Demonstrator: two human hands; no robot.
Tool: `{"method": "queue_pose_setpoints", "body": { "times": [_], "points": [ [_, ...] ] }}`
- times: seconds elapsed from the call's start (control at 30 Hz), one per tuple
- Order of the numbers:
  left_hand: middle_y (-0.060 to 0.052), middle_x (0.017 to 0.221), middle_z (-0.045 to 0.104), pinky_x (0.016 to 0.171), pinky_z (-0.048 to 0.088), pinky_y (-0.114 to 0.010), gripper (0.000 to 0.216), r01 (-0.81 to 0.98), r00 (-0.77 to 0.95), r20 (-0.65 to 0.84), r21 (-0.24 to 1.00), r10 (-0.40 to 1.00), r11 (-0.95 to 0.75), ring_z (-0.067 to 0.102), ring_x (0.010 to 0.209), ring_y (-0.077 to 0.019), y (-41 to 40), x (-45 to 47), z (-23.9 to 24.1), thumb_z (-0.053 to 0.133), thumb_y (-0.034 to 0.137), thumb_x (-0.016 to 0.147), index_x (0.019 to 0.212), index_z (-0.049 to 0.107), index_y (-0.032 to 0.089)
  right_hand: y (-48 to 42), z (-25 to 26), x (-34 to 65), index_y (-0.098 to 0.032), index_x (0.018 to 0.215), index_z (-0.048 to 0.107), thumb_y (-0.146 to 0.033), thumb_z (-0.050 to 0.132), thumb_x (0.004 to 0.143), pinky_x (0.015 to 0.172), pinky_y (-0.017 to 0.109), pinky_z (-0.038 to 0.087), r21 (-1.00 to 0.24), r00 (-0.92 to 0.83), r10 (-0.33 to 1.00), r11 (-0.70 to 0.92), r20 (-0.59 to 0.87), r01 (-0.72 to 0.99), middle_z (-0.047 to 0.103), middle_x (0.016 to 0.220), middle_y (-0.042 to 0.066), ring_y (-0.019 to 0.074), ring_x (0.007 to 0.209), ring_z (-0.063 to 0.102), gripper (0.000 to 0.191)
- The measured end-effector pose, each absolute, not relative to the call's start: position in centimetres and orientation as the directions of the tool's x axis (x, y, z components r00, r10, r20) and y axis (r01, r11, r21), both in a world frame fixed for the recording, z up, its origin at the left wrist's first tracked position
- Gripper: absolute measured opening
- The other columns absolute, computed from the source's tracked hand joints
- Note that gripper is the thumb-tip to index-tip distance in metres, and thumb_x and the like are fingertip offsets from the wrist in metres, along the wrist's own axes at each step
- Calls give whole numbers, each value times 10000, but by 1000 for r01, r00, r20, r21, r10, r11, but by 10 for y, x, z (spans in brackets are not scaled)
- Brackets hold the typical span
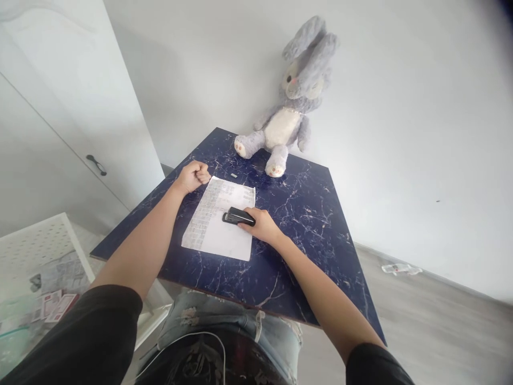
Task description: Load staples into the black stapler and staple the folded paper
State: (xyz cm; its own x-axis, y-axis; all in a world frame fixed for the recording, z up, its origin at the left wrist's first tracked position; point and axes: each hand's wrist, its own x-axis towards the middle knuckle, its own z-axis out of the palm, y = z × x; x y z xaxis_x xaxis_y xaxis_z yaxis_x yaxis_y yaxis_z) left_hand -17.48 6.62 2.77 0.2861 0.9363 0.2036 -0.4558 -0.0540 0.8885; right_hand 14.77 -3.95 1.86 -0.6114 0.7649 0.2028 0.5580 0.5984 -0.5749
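Observation:
A printed sheet of paper (218,219) lies flat on the dark blue marble-patterned table (304,214). On the sheet's right part rests a black stapler (238,216), and my right hand (262,224) grips its near end. My left hand (194,175) is curled into a fist on the table just beyond the sheet's far left corner; nothing shows inside it. A tiny pale object (234,175) lies on the table a little past the sheet.
A grey plush rabbit (290,101) sits at the table's far edge against the white wall. A white door with a dark handle (96,164) stands at the left. A white perforated crate (44,267) with papers sits low left. Litter (401,268) lies on the grey floor at the right.

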Motion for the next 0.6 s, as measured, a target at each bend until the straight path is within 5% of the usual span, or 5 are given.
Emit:
{"method": "queue_pose_setpoints", "body": {
  "times": [0.27,0.4,0.5,0.6],
  "points": [
    [49,468,248,466,278,-236,332,-23,484,119,992,867,-123,248,425,-82,41,-87,30,580,306,671,458,341,221,-72,15,243,-209,999,707,-319,777,901,748,316,476,-542,-509,838,525,195,656,730,888,39,207,798,685,162],
    [-5,570,412,555,424,-281,286,171,384,113,966,916,-191,450,530,-147,35,-25,18,539,287,813,549,460,208,-81,21,268,-206,1006,731,-313,815,848,739,328,465,-581,-441,878,460,186,671,743,885,39,206,777,669,208],
    [-129,942,671,936,544,-439,185,347,235,185,901,954,-261,655,1035,-290,28,3,7,533,242,883,776,673,185,-72,34,269,-192,911,724,-387,829,835,677,318,420,-662,-318,912,408,259,628,692,791,20,187,712,600,235],
    [-191,1541,556,1274,279,-620,383,698,241,255,625,936,-350,372,1550,-404,20,13,-2,564,314,973,1293,740,200,-54,46,266,-183,883,691,-506,791,869,618,300,358,-794,-170,933,358,316,491,623,752,0,158,662,516,339]
  ]
}}
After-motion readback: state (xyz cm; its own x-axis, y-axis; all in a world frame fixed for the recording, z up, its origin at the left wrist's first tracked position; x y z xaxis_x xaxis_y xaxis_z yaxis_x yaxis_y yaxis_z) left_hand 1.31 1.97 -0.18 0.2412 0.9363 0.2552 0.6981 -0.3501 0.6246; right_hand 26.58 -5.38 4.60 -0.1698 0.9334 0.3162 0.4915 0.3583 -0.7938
